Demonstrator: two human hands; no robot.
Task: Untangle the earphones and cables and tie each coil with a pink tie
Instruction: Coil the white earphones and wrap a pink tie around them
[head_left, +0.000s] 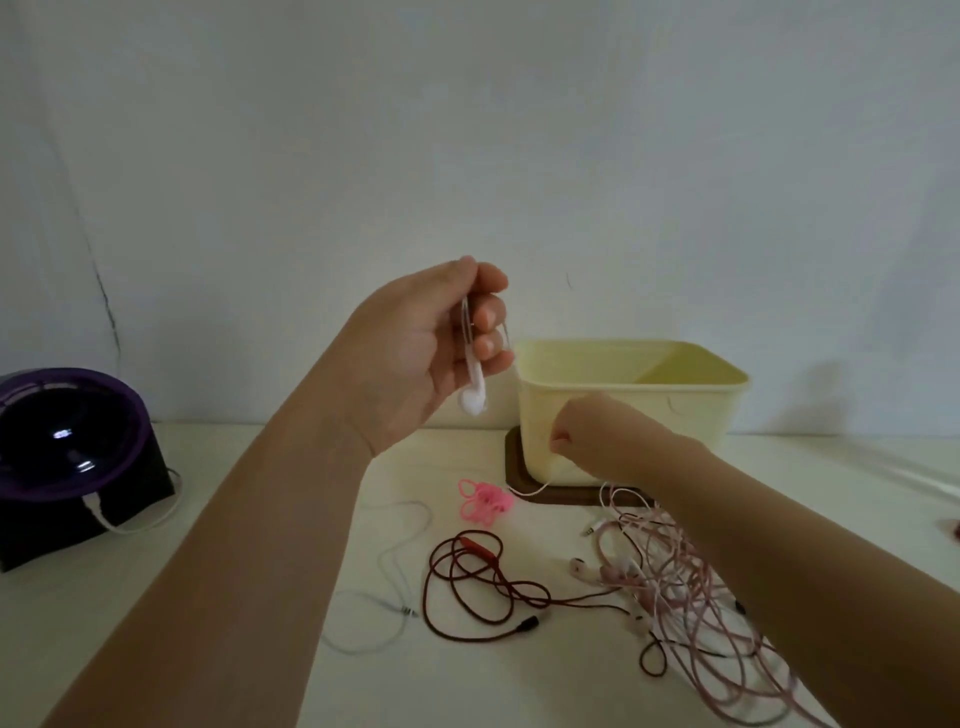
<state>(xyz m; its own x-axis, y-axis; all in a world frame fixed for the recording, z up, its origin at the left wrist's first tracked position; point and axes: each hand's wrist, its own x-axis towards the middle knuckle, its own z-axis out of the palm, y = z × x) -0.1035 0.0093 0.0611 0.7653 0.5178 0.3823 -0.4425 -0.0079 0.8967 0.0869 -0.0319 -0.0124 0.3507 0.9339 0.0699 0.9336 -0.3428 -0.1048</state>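
Observation:
My left hand (431, 353) is raised above the table and grips white earphones (474, 395), whose buds hang below the fingers. My right hand (587, 431) is lower, in front of the yellow box, and pinches the thin white cable (535, 490) of the same earphones. A small pile of pink ties (485, 501) lies on the table. A dark red cable (483, 582) lies in loose loops below it. A tangle of pink and white earphones (680, 587) lies partly under my right forearm. Another white cable (395, 566) lies at the left.
A pale yellow open box (634, 410) stands on a brown lid (514, 462) at the back against the wall. A purple and black device (67, 447) with a white cable plugged in stands at the left edge.

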